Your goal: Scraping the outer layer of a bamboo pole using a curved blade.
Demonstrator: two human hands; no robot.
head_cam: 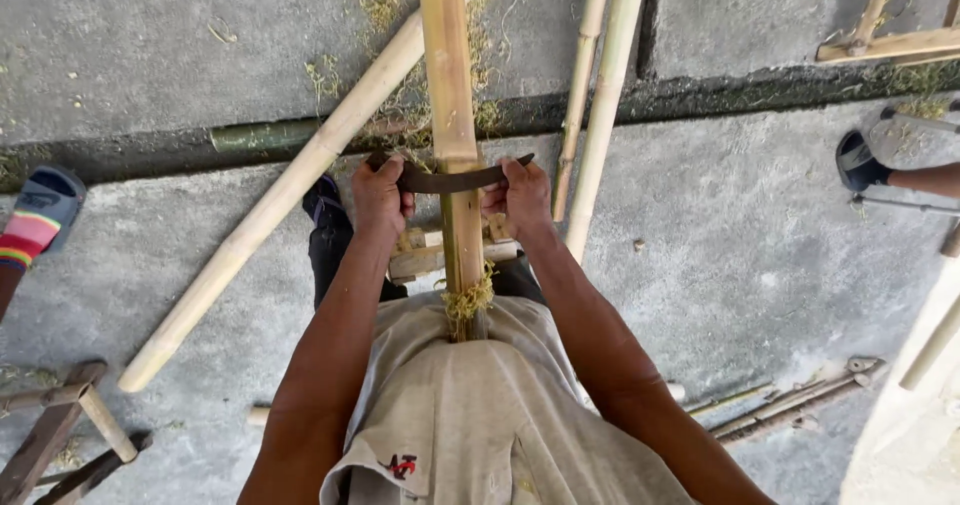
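Outdoor concrete floor (pixel 760 265), grey, rough, cracked by a dark mossy seam running left to right; strewn with fine yellow-green shavings near the top.

Bamboo strip (pixel 448 75) upright in view, running from the lap away toward the top edge; split face pale tan, smooth, with greenish skin along the edges. Near end braced against the belly, resting over a small wood block (pixel 425 255) between the knees.

Blade (pixel 450 179): dark, curved, two-handled, laid crosswise on the strip. Left hand (pixel 381 197) closed around the left end, right hand (pixel 520 197) closed around the right end; both fists tight, knuckles up.

Progress, as judged: scraping well begun but not finished. Fibrous curl of shavings (pixel 468 300) bunched on the strip just below the blade, at the shirt. Stretch above the blade looks fairly clean and even, though green remains along the rim; how much of the far length is dressed cannot be told.

Round bamboo pole (pixel 300 180), thick, cream-coloured, jointed, lying diagonally to the left. Two thinner poles (pixel 600 115) just right of the strip. Split offcuts (pixel 790 400) lower right. Wooden stool legs (pixel 60 425) lower left.

Others nearby: striped sandal (pixel 40 215) at left edge, dark sandal (pixel 858 163) at right.
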